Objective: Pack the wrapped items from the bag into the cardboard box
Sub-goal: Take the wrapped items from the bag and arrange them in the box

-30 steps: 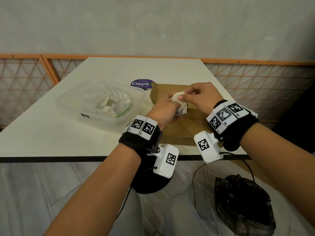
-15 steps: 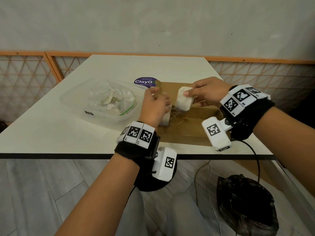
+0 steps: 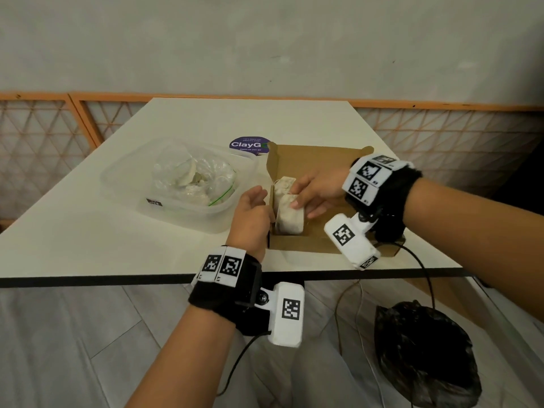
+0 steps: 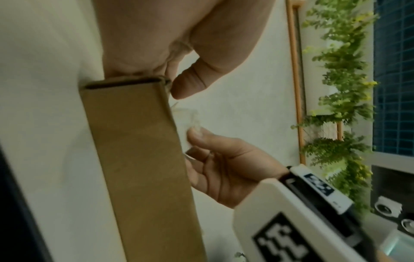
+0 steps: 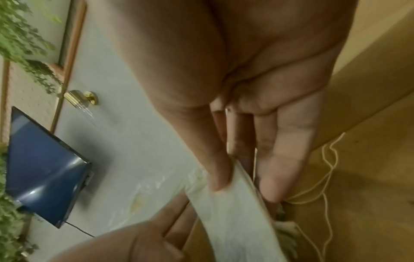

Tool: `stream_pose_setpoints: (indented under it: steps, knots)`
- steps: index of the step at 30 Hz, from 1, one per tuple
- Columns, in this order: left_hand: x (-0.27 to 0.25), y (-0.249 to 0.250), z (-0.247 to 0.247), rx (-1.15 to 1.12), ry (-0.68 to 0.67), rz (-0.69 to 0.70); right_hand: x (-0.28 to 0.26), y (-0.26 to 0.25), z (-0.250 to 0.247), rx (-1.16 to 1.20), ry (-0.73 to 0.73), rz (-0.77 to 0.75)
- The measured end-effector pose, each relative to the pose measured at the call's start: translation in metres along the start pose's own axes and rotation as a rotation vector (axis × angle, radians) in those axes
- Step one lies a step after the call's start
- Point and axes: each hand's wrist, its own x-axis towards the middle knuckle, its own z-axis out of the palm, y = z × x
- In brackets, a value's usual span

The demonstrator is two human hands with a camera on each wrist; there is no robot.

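The open cardboard box [image 3: 321, 160] lies on the white table, right of centre. Two white wrapped items stand on edge along its left wall, a far one [image 3: 284, 184] and a near one [image 3: 290, 220]. My right hand [image 3: 303, 195] reaches into the box from the right and pinches the near wrapped item [image 5: 230, 212], thumb [image 5: 217, 173] on one face, fingers on the other. My left hand [image 3: 253, 210] grips the box's left wall [image 4: 139, 159] from outside, thumb [image 4: 188, 85] hooked over its edge. A clear zip bag [image 3: 191, 178] holds more wrapped items.
The bag sits in a clear plastic tub [image 3: 182, 219] left of the box. A purple round sticker [image 3: 247, 144] lies behind them. Loose string [image 5: 329, 177] trails on the box floor. A black bag [image 3: 424, 357] and cables are on the floor below the table's front edge.
The right hand carried the wrapped item from above the box down against the left wall. The left hand let go of it and moved to the box's left wall.
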Motion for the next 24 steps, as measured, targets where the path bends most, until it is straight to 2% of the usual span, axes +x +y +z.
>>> stream_pose_setpoints:
  steps: [3, 8, 12, 13, 16, 18, 21, 24]
  knots:
    - [0.004, -0.004, -0.004, -0.124, -0.025, -0.049, 0.013, -0.001, 0.006, 0.044, 0.054, -0.022]
    - [0.004, -0.01, -0.004, -0.228, -0.001, -0.034, 0.023, 0.001, 0.007, 0.055, 0.138, -0.088]
    - [0.005, -0.014, -0.003, -0.242, 0.022, -0.02, 0.003, 0.002, 0.0, -0.052, 0.428, -0.178]
    - [0.005, -0.015, -0.003, -0.24, 0.024, -0.019, -0.006, 0.004, -0.001, -0.028, 0.463, -0.188]
    - [0.005, -0.015, -0.003, -0.265, 0.023, -0.019, -0.03, 0.019, 0.005, 0.095, 0.331, -0.138]
    - [0.004, -0.015, -0.002, -0.289, 0.029, -0.018, -0.031, 0.031, 0.019, 0.092, 0.257, -0.084]
    - [0.004, -0.016, -0.001, -0.278, 0.033, -0.007, -0.021, 0.041, 0.034, 0.018, 0.339, -0.097]
    - [0.002, -0.016, 0.0, -0.254, 0.038, 0.002, -0.011, 0.039, 0.042, 0.095, 0.389, -0.12]
